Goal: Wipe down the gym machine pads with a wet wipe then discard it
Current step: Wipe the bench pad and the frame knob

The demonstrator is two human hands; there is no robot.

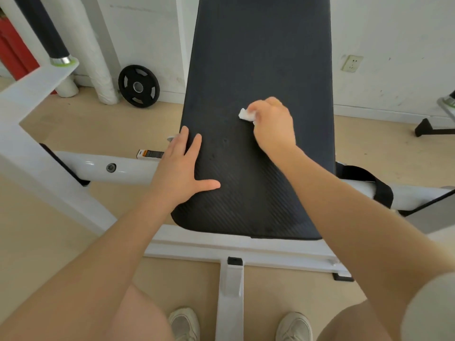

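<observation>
Right hand wiping black pad, left hand braced flat on it.

Right hand [272, 124], fingers curled, grips a folded white wet wipe [247, 115] pressed to mid-pad, right of centre. Left hand [183, 166] lies spread, fingers straight, on the left edge of the black pad [258, 57]. White machine frame [103, 168] under the pad; black weight plate [138, 86] leans against the wall behind, left.

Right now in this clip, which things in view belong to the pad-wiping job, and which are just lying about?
Part of the job:
- black pad
- wet wipe, gripped by the right hand
- left hand, resting flat on the pad's left edge

Just lying about:
- weight plate leaning against the wall
- wall socket
- black strap on the white frame
</observation>
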